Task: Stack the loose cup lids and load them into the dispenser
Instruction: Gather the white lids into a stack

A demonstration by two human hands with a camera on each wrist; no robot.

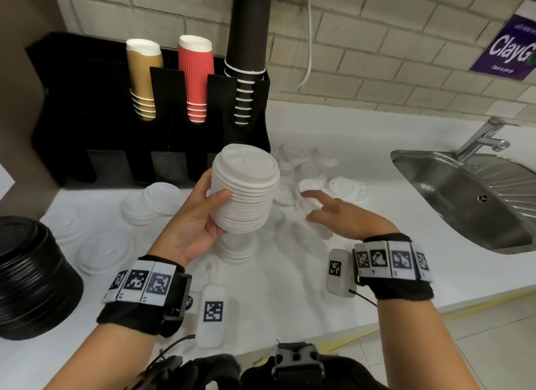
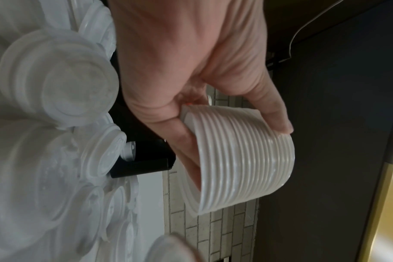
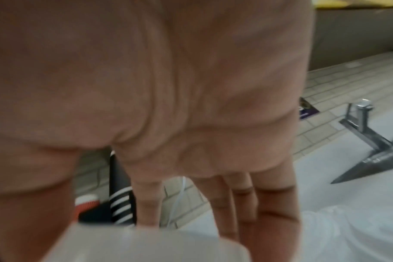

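Note:
My left hand (image 1: 216, 186) grips a tall stack of white cup lids (image 1: 245, 189) above the counter, thumb on the near side and fingers behind; the left wrist view shows the ribbed stack (image 2: 242, 159) in the same grip. To its right, my right hand (image 1: 309, 205) reaches with straight, spread fingers over loose white lids (image 1: 345, 186) scattered on the white counter, low over one blurred lid (image 3: 146, 248). Whether it touches that lid is unclear. The black dispenser (image 1: 87, 114) stands at the back left against the wall.
Brown, red and black cup stacks (image 1: 194, 79) stand in the dispenser. Clear lids (image 1: 153, 201) lie on the left of the counter, and a pile of black lids (image 1: 32, 273) sits at the near left. A steel sink (image 1: 435, 186) with a tap (image 1: 484, 140) is at the right.

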